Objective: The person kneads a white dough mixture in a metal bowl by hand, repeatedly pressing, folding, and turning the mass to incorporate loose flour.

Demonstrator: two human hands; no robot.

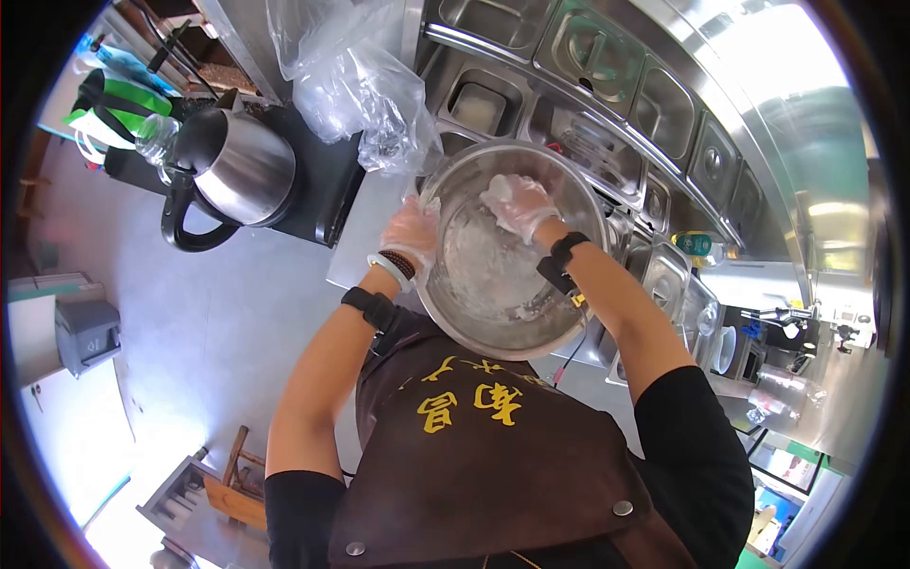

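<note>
A large stainless steel mixing bowl (pixel 474 327) tilts in front of my apron, with a whitish wet-looking residue (pixel 488 266) smeared over its bottom. My left hand (pixel 412 232), in a clear plastic glove, is closed on the bowl's left rim. Inside the bowl, near its upper wall, is my gloved right hand (pixel 521 204). Its fingers are curled, with something whitish at their tips; whether that is glove film or the bowl's contents I cannot make out.
Steel food pans (pixel 588 57) and lids fill the counter beyond the bowl. A clear plastic bag (pixel 351 85) hangs just above my left hand. To the left, a steel kettle (pixel 248 166) stands on a black surface. A green-labelled bottle (pixel 697 245) lies at right.
</note>
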